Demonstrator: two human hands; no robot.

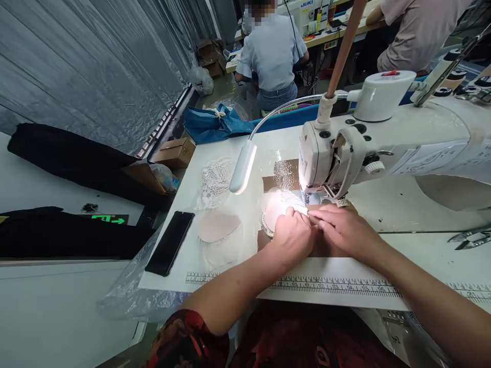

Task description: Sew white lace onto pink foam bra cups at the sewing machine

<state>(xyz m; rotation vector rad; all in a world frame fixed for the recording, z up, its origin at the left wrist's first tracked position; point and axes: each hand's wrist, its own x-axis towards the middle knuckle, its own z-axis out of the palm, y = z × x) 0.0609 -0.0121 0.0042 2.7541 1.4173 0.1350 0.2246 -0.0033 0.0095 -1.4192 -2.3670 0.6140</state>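
Under the needle area of a white sewing machine [318,158] lies a pale pink rounded fabric piece [271,210] with a lace-like trim along its lower left edge. My left hand [294,234] is closed, its curled fingers gripping the fabric's near edge. Close beside it on the right, my right hand [343,229] pinches the edge near the presser foot, with the fingertips of both hands almost meeting. Bright lamp light washes out the fabric by the needle, and my fingers cover part of the edge.
Left of the work lie white lace pieces [217,180], another pale pink piece [218,226] and a black phone [170,243]. A lamp [243,166] hangs over the table. Thread snips [470,237] lie at the right. A printed ruler [330,286] runs along the front. Two people sit beyond.
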